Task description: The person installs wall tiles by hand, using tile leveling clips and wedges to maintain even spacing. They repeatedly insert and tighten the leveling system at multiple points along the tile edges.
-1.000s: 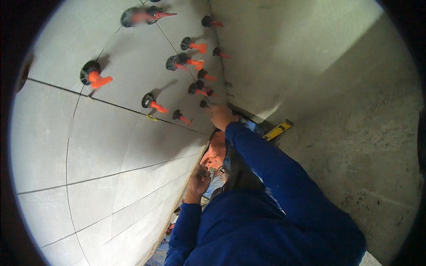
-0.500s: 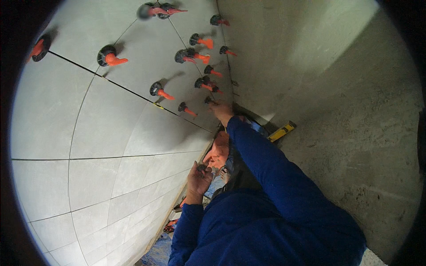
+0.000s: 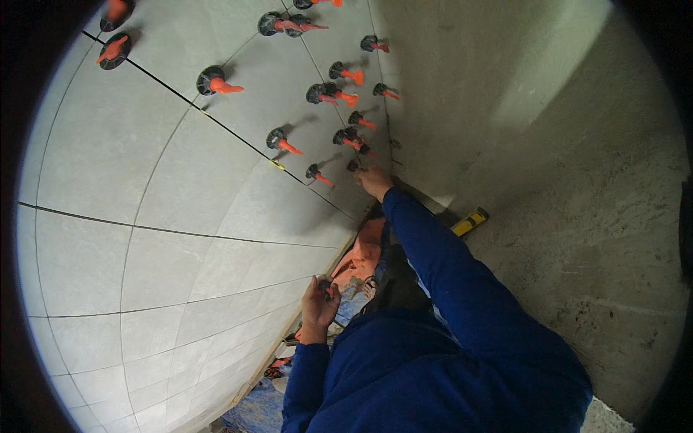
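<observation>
My right hand reaches up to the tiled wall near the corner. Its fingers close around a tile levelling knob, whose black base shows beyond the fingertips; its handle is hidden. Lower down, close to the tiles, my left hand holds another tile levelling knob, black with a bit of red. More black knobs with orange handles sit along the tile joints, among them one left of my right hand and one farther left. A small yellow piece sticks in the dark joint.
On the right rises a bare grey wall. A yellow spirit level leans beside my right forearm. Below, between the tiles and my body, lie an orange bag or cloth and blue sheeting.
My view has shifted, so the wall and knobs appear farther right. My right hand stays at the same knob. In my left hand, the knob's red part now shows.
</observation>
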Demonstrator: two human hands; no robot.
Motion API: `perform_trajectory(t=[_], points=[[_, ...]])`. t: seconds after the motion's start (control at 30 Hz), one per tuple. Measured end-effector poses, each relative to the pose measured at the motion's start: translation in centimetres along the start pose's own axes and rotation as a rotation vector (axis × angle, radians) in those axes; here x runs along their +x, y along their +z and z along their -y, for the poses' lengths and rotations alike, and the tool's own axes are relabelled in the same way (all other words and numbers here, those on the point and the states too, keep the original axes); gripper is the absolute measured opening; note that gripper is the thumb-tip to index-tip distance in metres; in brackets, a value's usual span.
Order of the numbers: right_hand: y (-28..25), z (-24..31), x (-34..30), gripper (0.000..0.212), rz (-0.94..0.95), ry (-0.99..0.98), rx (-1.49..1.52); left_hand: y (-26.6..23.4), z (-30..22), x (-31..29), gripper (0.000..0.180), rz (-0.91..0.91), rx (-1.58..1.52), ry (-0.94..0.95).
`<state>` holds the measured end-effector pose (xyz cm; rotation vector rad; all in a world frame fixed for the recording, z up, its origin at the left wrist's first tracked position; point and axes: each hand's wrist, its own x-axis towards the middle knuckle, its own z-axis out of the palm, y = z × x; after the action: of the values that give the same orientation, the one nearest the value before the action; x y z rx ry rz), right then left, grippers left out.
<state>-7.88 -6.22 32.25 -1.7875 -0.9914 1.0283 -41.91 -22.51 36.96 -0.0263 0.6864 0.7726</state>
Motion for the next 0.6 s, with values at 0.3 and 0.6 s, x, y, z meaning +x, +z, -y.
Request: perform_trajectory(t=[0.3,0.6], points=[[0.7,-1.3,-0.3,0.033,-0.187,0.099,-0.029,3.7,1.5,6.4,0.018,-0.144,0.357,0.056],[-0.9,0.5,-1.8,0.032,-0.167,-0.022,-0.443,15.9,2.1,20.1,0.018,-0.198,0.936,0.304]])
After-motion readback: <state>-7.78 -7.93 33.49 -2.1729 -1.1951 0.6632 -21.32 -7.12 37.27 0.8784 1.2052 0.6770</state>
